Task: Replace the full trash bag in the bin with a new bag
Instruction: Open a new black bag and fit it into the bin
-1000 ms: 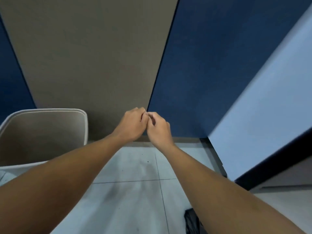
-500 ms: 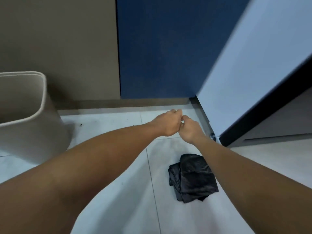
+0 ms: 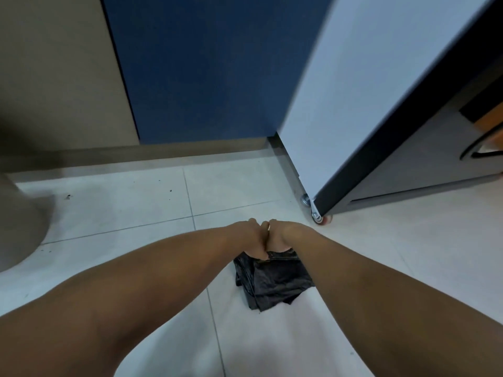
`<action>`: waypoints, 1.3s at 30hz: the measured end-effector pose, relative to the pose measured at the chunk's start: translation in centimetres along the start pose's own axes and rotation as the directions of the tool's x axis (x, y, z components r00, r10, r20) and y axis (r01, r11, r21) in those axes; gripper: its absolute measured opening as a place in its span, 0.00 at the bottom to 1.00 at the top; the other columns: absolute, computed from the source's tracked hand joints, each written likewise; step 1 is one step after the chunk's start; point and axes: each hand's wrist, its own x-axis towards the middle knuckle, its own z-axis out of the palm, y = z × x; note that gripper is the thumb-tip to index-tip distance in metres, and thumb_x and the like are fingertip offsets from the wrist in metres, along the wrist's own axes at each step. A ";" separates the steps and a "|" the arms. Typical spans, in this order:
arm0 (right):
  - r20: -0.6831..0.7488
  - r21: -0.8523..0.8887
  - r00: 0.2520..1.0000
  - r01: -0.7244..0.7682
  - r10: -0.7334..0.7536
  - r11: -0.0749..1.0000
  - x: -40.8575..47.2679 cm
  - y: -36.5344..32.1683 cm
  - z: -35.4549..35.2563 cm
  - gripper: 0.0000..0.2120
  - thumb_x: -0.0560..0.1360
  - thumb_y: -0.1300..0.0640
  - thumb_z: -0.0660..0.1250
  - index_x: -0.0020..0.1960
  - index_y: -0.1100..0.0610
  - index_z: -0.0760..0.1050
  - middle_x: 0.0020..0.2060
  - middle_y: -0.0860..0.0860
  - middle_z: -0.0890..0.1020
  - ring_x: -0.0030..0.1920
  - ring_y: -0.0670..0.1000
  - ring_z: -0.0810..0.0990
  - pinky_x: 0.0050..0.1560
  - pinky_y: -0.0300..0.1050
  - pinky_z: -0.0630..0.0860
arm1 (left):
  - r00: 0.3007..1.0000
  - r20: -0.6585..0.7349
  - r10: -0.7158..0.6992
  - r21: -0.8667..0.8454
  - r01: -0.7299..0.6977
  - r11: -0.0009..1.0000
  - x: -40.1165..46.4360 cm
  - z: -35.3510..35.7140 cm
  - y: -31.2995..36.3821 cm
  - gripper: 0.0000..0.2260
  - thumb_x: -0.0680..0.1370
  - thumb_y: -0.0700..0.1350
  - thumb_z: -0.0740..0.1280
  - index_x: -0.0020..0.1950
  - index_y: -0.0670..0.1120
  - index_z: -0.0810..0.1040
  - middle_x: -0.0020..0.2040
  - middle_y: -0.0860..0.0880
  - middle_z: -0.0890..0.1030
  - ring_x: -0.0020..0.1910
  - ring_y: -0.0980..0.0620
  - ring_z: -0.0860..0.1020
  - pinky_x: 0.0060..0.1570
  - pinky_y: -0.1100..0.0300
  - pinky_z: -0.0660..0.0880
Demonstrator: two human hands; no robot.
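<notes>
Under both hands, on floor (image 3: 136,202): folded black bag (image 3: 275,281). Left hand (image 3: 253,238) and right hand (image 3: 283,236) side by side, touching; fingers (image 3: 261,253) curled down at bag's far edge, grip unclear. Bag likely light, limp, slippery film; best pinched at one edge layer. Bin (image 3: 16,227) well left.

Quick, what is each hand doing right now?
Left hand: pinches the folded black plastic trash bag.
Right hand: fingers at the bag's top edge; grip cannot be told.

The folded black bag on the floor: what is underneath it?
The black bag lies on pale floor tiles. Anything directly beneath it is hidden. Both hands, left and right, cover its far edge.
</notes>
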 end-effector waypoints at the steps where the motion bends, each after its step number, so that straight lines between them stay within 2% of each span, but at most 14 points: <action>1: -0.003 0.011 1.000 -0.002 0.002 1.000 -0.1 -0.2 0.0 0.30 0.83 0.51 0.63 0.80 0.61 0.57 0.74 0.61 0.67 0.72 0.61 0.71 0.66 0.52 0.71 | 1.000 -0.008 -0.003 -0.019 0.003 1.000 0.2 0.3 -0.4 0.35 0.82 0.58 0.64 0.83 0.43 0.54 0.73 0.37 0.67 0.70 0.40 0.71 0.65 0.47 0.74; 4: -0.001 0.051 1.000 -0.018 0.018 0.999 -0.4 -0.7 0.2 0.34 0.83 0.51 0.65 0.81 0.61 0.54 0.75 0.59 0.68 0.72 0.60 0.71 0.68 0.53 0.70 | 1.000 -0.010 0.004 -0.042 -0.005 0.999 0.9 1.2 -1.1 0.40 0.81 0.58 0.65 0.84 0.44 0.49 0.77 0.40 0.63 0.73 0.40 0.67 0.67 0.45 0.73; 9: 0.019 0.027 1.000 -0.006 0.006 1.000 -0.2 -0.9 0.3 0.31 0.81 0.56 0.68 0.78 0.62 0.59 0.72 0.59 0.71 0.70 0.60 0.73 0.67 0.52 0.72 | 0.998 0.023 0.057 -0.091 -0.055 0.994 2.3 2.3 -1.3 0.34 0.81 0.60 0.65 0.81 0.45 0.62 0.76 0.41 0.64 0.73 0.40 0.66 0.70 0.45 0.70; 12: 0.022 0.010 0.999 -0.031 0.031 0.999 0.0 -0.2 0.7 0.31 0.81 0.56 0.66 0.79 0.62 0.58 0.72 0.60 0.72 0.69 0.61 0.74 0.67 0.52 0.73 | 0.999 -0.033 -0.003 -0.204 -0.004 0.979 2.8 3.3 -1.1 0.33 0.78 0.56 0.71 0.77 0.41 0.64 0.70 0.41 0.71 0.67 0.41 0.73 0.63 0.48 0.75; 14: 0.014 0.015 0.999 -0.052 0.052 0.999 0.0 0.3 0.9 0.31 0.81 0.58 0.65 0.80 0.61 0.56 0.73 0.59 0.72 0.69 0.60 0.74 0.66 0.51 0.74 | 0.998 -0.056 -0.042 -0.232 0.028 0.972 2.8 3.6 -0.9 0.26 0.78 0.51 0.72 0.70 0.39 0.70 0.60 0.42 0.79 0.59 0.43 0.79 0.51 0.54 0.76; 16: -0.002 0.041 0.997 -0.074 0.074 0.996 -0.1 0.8 0.8 0.33 0.81 0.60 0.64 0.82 0.59 0.53 0.75 0.58 0.70 0.71 0.60 0.73 0.68 0.51 0.73 | 1.000 -0.026 -0.013 -0.243 0.006 0.970 2.6 3.2 -1.3 0.17 0.79 0.47 0.71 0.63 0.37 0.79 0.50 0.43 0.81 0.51 0.46 0.79 0.45 0.57 0.74; 19: -0.053 0.117 0.995 -0.082 0.089 0.990 -0.2 1.6 0.0 0.38 0.80 0.59 0.65 0.83 0.58 0.48 0.74 0.60 0.69 0.71 0.61 0.72 0.68 0.54 0.74 | 0.998 -0.031 0.055 -0.381 -0.063 0.923 1.7 1.7 -2.8 0.13 0.80 0.46 0.69 0.61 0.38 0.81 0.57 0.41 0.82 0.54 0.46 0.78 0.50 0.58 0.74; 22: -0.100 0.163 0.993 -0.039 0.056 0.986 -0.6 2.0 -1.0 0.44 0.76 0.55 0.72 0.83 0.53 0.49 0.72 0.59 0.72 0.69 0.61 0.73 0.68 0.56 0.74 | 0.983 -0.175 0.061 -0.489 -0.141 0.861 -0.6 0.0 -5.8 0.04 0.82 0.45 0.68 0.55 0.47 0.79 0.56 0.45 0.80 0.60 0.45 0.78 0.54 0.57 0.74; 25: -0.142 0.129 0.990 -0.004 0.022 0.992 -1.0 1.0 -1.9 0.35 0.73 0.51 0.75 0.76 0.52 0.64 0.65 0.55 0.77 0.65 0.60 0.75 0.68 0.57 0.72 | 0.956 -0.290 0.034 -0.577 -0.203 0.791 -3.4 -1.3 -9.4 0.02 0.83 0.44 0.68 0.54 0.46 0.79 0.55 0.46 0.82 0.59 0.43 0.79 0.60 0.49 0.76; 28: -0.273 0.153 0.962 0.065 -0.021 0.986 -1.5 -1.1 -3.1 0.19 0.75 0.53 0.72 0.64 0.53 0.73 0.61 0.55 0.79 0.63 0.59 0.77 0.67 0.55 0.73 | 0.926 -0.377 -0.029 -0.656 -0.245 0.714 -6.6 -2.3 -12.5 0.03 0.82 0.43 0.69 0.55 0.47 0.81 0.54 0.46 0.84 0.54 0.47 0.81 0.58 0.51 0.77; 32: -0.440 0.249 0.890 0.246 -0.117 0.937 -2.3 -4.9 -5.2 0.10 0.77 0.58 0.70 0.58 0.58 0.79 0.56 0.57 0.83 0.57 0.59 0.80 0.57 0.48 0.78 | 0.879 -0.450 -0.162 -0.736 -0.262 0.625 -11.2 -3.4 -16.1 0.04 0.81 0.44 0.71 0.52 0.52 0.84 0.51 0.52 0.85 0.52 0.52 0.83 0.54 0.58 0.79; 35: -0.513 0.354 0.845 0.369 -0.152 0.859 -2.8 -7.7 -6.7 0.02 0.77 0.59 0.71 0.50 0.54 0.79 0.48 0.54 0.84 0.51 0.57 0.81 0.48 0.44 0.77 | 0.826 -0.499 -0.264 -0.762 -0.273 0.587 -14.8 -4.2 -18.8 0.04 0.80 0.45 0.72 0.50 0.54 0.84 0.50 0.54 0.85 0.52 0.52 0.84 0.50 0.60 0.78; 37: -0.559 0.413 0.809 0.460 -0.180 0.786 -3.4 -9.6 -7.9 0.00 0.78 0.57 0.70 0.48 0.53 0.79 0.44 0.52 0.83 0.48 0.55 0.81 0.43 0.43 0.76 | 0.762 -0.546 -0.348 -0.761 -0.278 0.586 -17.1 -4.5 -20.5 0.02 0.80 0.46 0.73 0.52 0.53 0.83 0.52 0.51 0.85 0.54 0.49 0.84 0.51 0.58 0.79; 39: -0.603 0.449 0.770 0.543 -0.208 0.710 -4.2 -11.5 -9.4 0.04 0.80 0.55 0.68 0.52 0.53 0.80 0.45 0.53 0.84 0.46 0.54 0.81 0.43 0.48 0.79 | 0.668 -0.600 -0.440 -0.748 -0.274 0.605 -19.5 -4.8 -22.2 0.05 0.81 0.49 0.72 0.55 0.50 0.83 0.53 0.49 0.85 0.55 0.46 0.84 0.56 0.52 0.81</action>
